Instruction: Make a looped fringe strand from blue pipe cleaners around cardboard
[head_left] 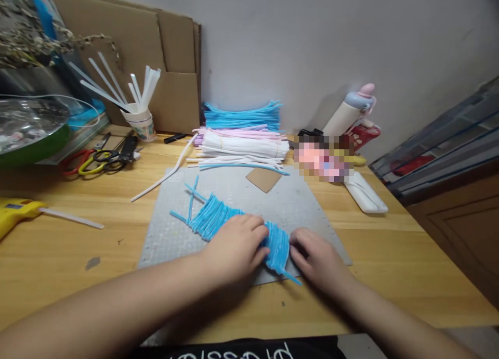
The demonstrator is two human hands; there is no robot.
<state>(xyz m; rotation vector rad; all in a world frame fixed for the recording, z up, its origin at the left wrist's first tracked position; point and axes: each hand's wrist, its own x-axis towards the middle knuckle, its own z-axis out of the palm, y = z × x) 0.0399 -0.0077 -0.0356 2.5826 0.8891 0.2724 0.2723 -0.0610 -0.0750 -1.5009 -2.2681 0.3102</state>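
Note:
A bundle of light blue pipe cleaners lies across a grey cutting mat in the middle of the wooden table. My left hand rests on top of the bundle, fingers curled down over its middle. My right hand presses against the bundle's right end, fingers bent and pinching the blue strands. A few loose blue ends stick out at the upper left and lower right of the bundle.
Stacks of white, pink and blue pipe cleaners lie behind the mat, beside a small cardboard square. Scissors, a cup of glue sticks and a yellow glue gun are at the left. A white case lies right.

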